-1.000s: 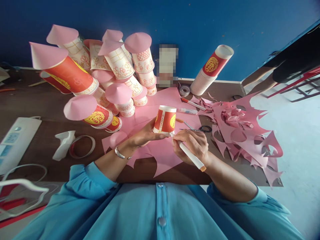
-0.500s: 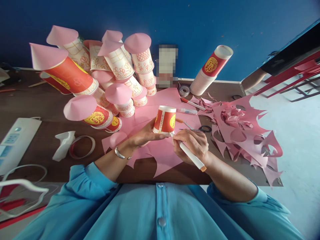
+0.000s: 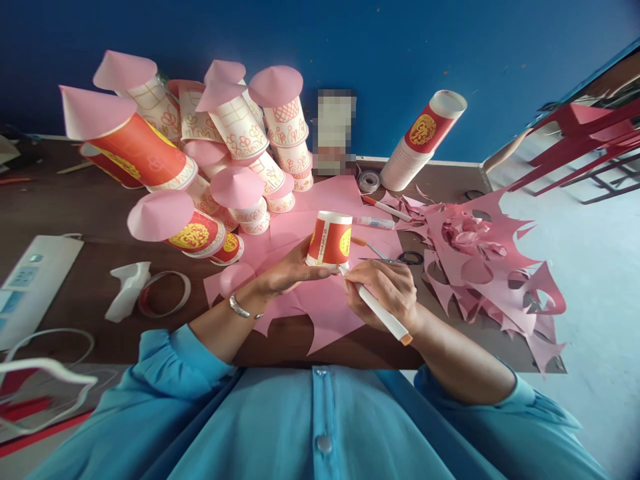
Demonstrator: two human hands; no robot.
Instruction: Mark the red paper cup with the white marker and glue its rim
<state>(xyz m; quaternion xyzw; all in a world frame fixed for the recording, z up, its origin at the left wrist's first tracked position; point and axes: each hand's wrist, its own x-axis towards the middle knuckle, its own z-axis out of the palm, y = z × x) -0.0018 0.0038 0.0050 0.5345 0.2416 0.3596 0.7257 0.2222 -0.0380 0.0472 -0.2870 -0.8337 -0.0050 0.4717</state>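
Note:
A red paper cup (image 3: 329, 239) with yellow emblems and a white band sits in my left hand (image 3: 293, 268), whose fingers wrap round its lower part. My right hand (image 3: 383, 288) grips a white marker pen (image 3: 384, 313) with an orange end, its tip touching the cup's lower rim. Pink paper sheets (image 3: 295, 313) lie under both hands. Just beyond the right hand are scissors (image 3: 411, 257) with black handles and an orange-handled tool (image 3: 358, 241). A glue tube (image 3: 374, 222) and another marker (image 3: 387, 208) rest behind the cup.
Several decorated cups with pink cone tops (image 3: 237, 188) stand at the back left. A tall cup stack (image 3: 407, 160) leans at the back right near a tape roll (image 3: 369, 181). Pink paper scraps (image 3: 485, 260) cover the right edge. A power strip (image 3: 37, 287) and tape ring (image 3: 165, 294) lie left.
The marker tip has shifted slightly left along the cup's lower rim. My left hand and the cup stay almost still. At the far right, a dark shape over the red stools has moved.

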